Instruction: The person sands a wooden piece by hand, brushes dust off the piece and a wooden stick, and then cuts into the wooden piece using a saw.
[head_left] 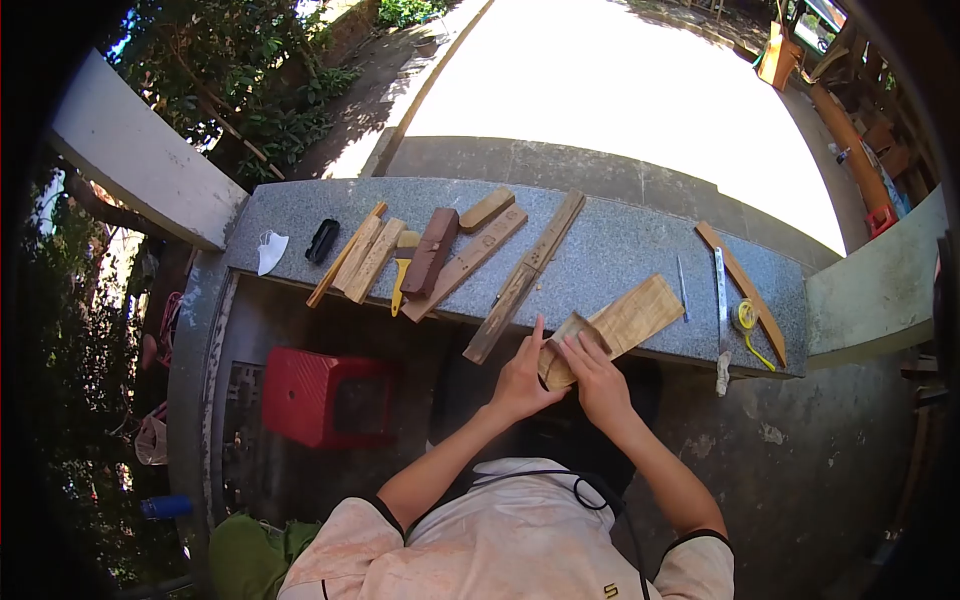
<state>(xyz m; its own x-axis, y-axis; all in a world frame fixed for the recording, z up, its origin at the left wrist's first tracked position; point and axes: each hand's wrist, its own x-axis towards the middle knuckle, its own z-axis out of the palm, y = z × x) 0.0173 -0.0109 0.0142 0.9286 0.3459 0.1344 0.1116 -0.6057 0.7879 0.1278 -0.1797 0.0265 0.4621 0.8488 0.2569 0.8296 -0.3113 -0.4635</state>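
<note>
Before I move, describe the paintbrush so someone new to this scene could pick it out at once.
Find the long speckled grey stone counter, then its left half. There, the paintbrush lies between a pale wood strip and a dark reddish-brown block. Its bright yellow handle sets it apart from both.

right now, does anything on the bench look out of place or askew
The long weathered wooden strip lies aslant, its near end jutting past the edge of the bench, where it might get bumped.
</note>
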